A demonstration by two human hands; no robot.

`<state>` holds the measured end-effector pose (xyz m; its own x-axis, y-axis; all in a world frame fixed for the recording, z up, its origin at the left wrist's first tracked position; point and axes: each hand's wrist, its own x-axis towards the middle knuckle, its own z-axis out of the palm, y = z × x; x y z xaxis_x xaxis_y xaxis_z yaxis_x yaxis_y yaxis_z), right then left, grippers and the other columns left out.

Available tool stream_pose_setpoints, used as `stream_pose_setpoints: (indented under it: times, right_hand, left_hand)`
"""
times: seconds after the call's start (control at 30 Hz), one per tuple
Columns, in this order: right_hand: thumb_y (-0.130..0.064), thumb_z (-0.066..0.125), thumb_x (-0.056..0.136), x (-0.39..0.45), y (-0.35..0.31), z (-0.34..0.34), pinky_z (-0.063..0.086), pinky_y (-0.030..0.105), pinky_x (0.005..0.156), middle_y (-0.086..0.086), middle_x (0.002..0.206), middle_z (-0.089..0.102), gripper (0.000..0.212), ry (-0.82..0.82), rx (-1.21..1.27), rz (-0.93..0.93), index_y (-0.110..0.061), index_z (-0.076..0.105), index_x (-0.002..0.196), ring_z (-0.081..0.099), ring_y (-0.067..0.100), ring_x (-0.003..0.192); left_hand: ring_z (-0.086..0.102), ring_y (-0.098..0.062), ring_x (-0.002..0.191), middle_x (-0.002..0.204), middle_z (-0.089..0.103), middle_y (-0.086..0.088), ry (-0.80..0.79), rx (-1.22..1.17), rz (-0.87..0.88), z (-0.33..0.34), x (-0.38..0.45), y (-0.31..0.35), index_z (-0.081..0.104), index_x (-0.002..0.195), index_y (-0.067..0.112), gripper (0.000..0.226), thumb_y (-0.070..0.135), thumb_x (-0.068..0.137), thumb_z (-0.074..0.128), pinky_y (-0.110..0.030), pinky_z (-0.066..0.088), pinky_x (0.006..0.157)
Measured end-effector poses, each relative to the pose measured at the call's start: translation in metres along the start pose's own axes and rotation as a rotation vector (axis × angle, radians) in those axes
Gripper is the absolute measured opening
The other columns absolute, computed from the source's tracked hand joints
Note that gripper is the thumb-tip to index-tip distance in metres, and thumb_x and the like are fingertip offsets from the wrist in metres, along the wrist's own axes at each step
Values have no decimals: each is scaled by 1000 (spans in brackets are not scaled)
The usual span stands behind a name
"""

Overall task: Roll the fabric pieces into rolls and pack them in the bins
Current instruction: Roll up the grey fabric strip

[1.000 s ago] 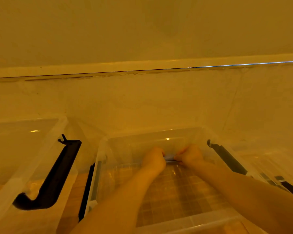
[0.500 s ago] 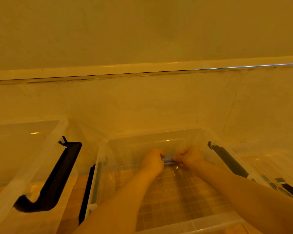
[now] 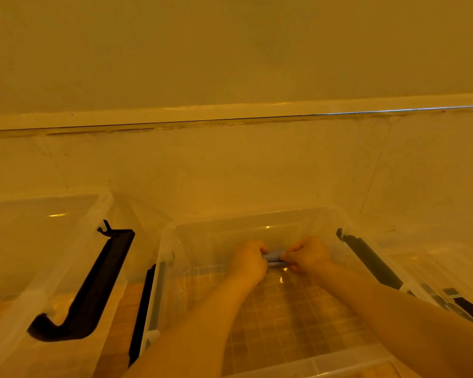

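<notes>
Both hands, the left hand (image 3: 248,260) and the right hand (image 3: 309,256), curl round the ends of a grey fabric roll (image 3: 275,257) at the far wall inside the middle clear bin (image 3: 166,249). Another clear bin (image 3: 104,199) with a black latch handle (image 3: 89,293) stands just left, and a black handle (image 3: 372,264) flanks the right. A pale wall (image 3: 230,165) rises beyond.

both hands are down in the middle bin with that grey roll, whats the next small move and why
Probably set the roll down against the far wall of the bin and let go. The left hand and right hand each grip one end of it, low inside the bin near that wall, and the bin's floor looks bare around it, so a back-edge spot leaves room for later rolls.
</notes>
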<state>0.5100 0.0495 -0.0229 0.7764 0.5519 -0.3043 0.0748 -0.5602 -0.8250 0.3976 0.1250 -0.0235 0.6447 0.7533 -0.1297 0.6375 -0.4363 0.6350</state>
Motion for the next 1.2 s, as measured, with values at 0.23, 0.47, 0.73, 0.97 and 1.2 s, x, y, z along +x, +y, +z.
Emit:
stream_pose_setpoints:
  times: [0.23,0.47,0.73,0.97,1.2]
  right_hand:
    - [-10,77,75,-1,-3,0,52,37,73,15,73,61,19,17,-39,-25,-7,60,68,60,26,72]
    - [-12,77,76,-6,-15,-5,56,41,78,11,67,60,18,43,-72,-64,-6,62,68,60,23,67]
    - [-7,75,77,-28,-32,-23,56,42,79,17,79,65,11,64,90,-126,1,69,81,61,26,76]
    - [-8,73,80,-84,-54,-31,55,29,67,11,84,67,8,22,253,-188,-10,66,76,63,21,81]
    - [-5,69,82,-177,-67,-29,52,24,63,8,84,65,6,14,402,-283,-9,65,83,62,18,77]
  left_hand:
    - [52,-23,118,132,53,-7,27,-38,-14,0,0,0,56,126,15,35,8,91,57,-31,43,96]
    - [57,-27,111,124,59,-11,64,-105,-33,-10,-3,5,59,121,13,31,8,90,55,-34,46,90]
    - [61,-26,102,112,65,-11,132,-227,1,-36,-19,19,63,111,15,27,4,88,54,-35,51,85]
    - [64,-26,95,106,67,-9,181,-313,62,-70,-62,25,63,110,16,26,8,86,59,-31,51,77]
    - [65,-24,90,99,69,-10,312,-391,144,-113,-146,18,61,111,15,23,9,89,59,-39,54,84]
